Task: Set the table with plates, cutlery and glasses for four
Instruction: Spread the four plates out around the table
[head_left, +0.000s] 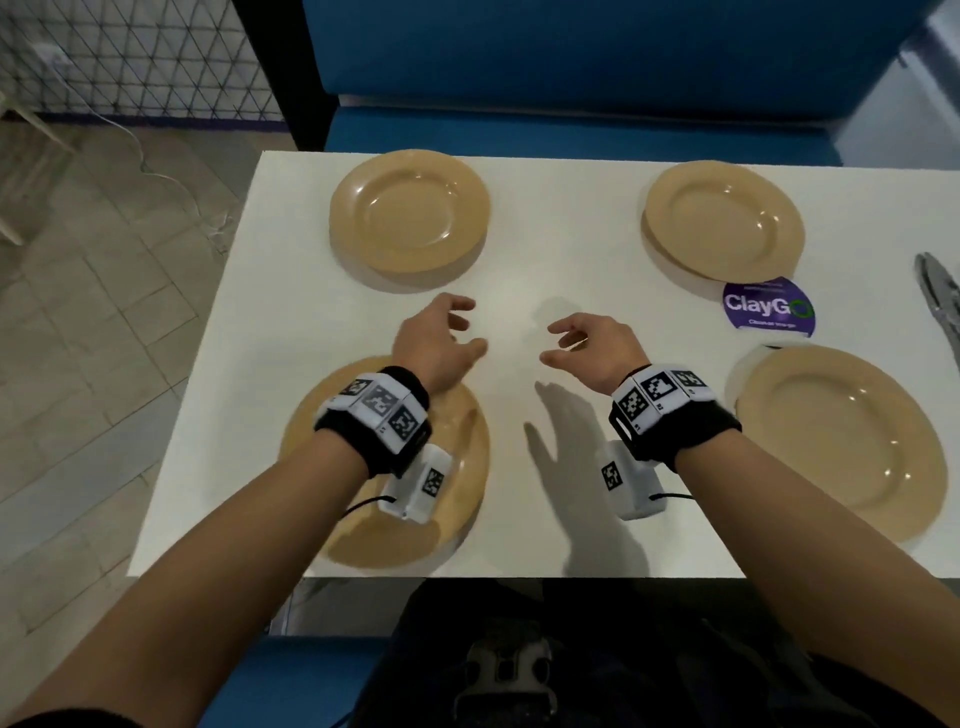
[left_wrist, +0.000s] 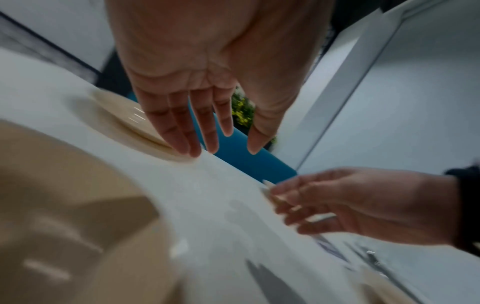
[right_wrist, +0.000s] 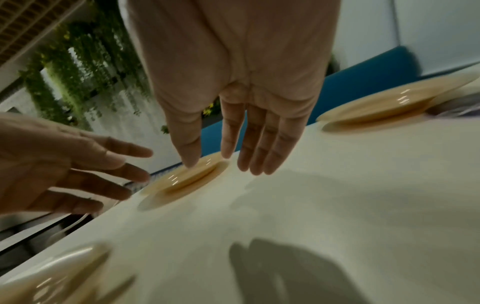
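Several tan plates lie on the white table (head_left: 545, 249): far left plate (head_left: 410, 210), far right plate (head_left: 724, 218), near left plate (head_left: 457, 467) under my left wrist, near right plate (head_left: 841, 441). My left hand (head_left: 447, 338) hovers above the table's middle with relaxed fingers, holding nothing. My right hand (head_left: 587, 345) hovers beside it, fingers loose and empty. The left wrist view shows the left hand (left_wrist: 207, 115) open over the far left plate (left_wrist: 122, 117). In the right wrist view the right hand's fingers (right_wrist: 249, 144) hang straight. Metal cutlery (head_left: 940, 296) lies at the right edge.
A purple round ClayGo sticker (head_left: 769, 309) sits on the table between the two right plates. A blue bench (head_left: 571, 62) runs along the far side. Tiled floor (head_left: 93, 312) lies off the table's left edge.
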